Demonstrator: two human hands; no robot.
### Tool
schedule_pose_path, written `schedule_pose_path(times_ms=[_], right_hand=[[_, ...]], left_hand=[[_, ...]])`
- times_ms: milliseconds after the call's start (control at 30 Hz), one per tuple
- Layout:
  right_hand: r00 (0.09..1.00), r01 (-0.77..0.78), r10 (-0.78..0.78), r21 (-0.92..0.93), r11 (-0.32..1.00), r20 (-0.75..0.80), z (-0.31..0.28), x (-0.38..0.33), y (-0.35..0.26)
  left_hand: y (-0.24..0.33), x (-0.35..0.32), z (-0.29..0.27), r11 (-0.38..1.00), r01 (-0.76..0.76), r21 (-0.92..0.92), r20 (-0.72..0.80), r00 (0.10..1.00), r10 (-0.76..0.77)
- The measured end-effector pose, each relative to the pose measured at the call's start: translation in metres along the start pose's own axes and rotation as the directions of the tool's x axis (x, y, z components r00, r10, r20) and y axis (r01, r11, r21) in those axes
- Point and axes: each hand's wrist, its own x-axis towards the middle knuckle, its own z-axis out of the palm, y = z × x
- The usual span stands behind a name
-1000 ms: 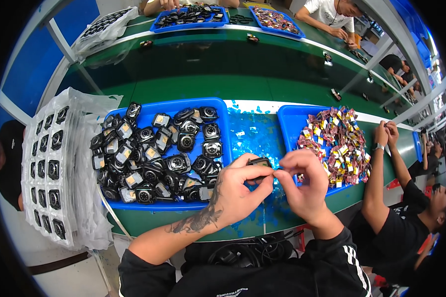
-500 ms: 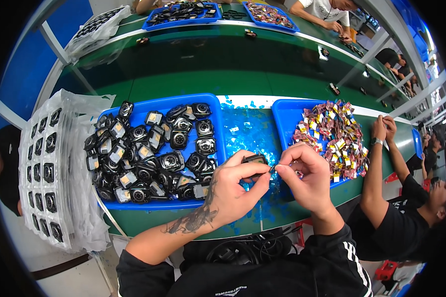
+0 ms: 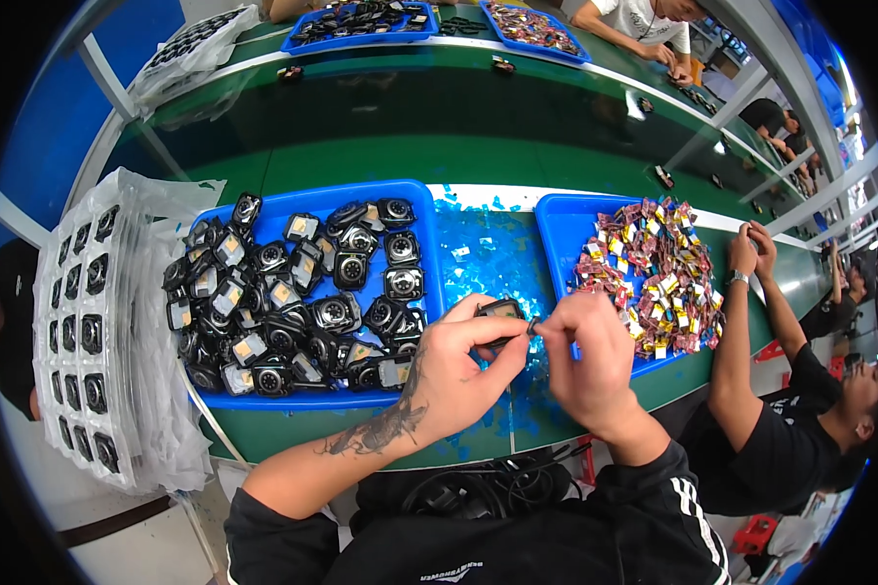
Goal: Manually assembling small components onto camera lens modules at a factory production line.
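A black smartwatch case (image 3: pixel 502 310) is gripped between the thumb and fingers of my left hand (image 3: pixel 458 370), above the strip of bench between two blue trays. At the case's right edge, the thumb and fingertips of my right hand (image 3: pixel 592 353) are pinched together. A tiny dark bit shows at that pinch, too small to name. The left blue tray (image 3: pixel 429 224) holds a heap of black watch cases (image 3: pixel 283 327). In the right blue tray (image 3: pixel 553 219) lie many small pink, yellow and white parts (image 3: pixel 654 283).
Blue film scraps (image 3: pixel 478 249) litter the bench between the trays. Stacked clear plastic trays (image 3: pixel 127 331) of watch cases stand at the left. A green conveyor belt (image 3: pixel 361 146) carrying small parts runs beyond. A co-worker's hands (image 3: pixel 754 249) are close by on the right.
My right hand has turned so more of its back shows, its fingertips staying at the case edge. The small parts on the belt have shifted slightly to the right.
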Motion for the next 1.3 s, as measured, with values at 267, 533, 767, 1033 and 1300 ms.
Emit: schedule_pose_path(times_ms=[267, 533, 767, 1033, 1300], right_hand=[[0.871, -0.398, 0.338, 0.108, 0.911, 0.355, -0.012, -0.014, 0.004], [0.89, -0.454, 0.329, 0.53, 0.717, 0.316, -0.016, -0.009, 0.006], [0.842, -0.426, 0.505, 0.806, 0.411, 0.187, -0.021, -0.017, 0.012], [0.86, -0.509, 0.441, 0.383, 0.771, 0.256, -0.015, -0.004, -0.001], [0.962, -0.263, 0.236, 0.226, 0.938, 0.14, 0.003, 0.006, -0.004]], left_hand=[[-0.017, 0.004, -0.005, 0.94, 0.199, -0.275, 0.06, 0.98, -0.19], [-0.004, 0.004, -0.003, 0.767, 0.404, -0.499, 0.279, 0.913, -0.299], [-0.004, 0.005, -0.005, 0.892, 0.274, -0.359, 0.174, 0.959, -0.224], [-0.009, 0.009, -0.003, 0.936, 0.109, -0.334, -0.001, 0.993, -0.116], [-0.02, 0.003, 0.006, 0.844, 0.217, -0.49, 0.106, 0.976, -0.19]])
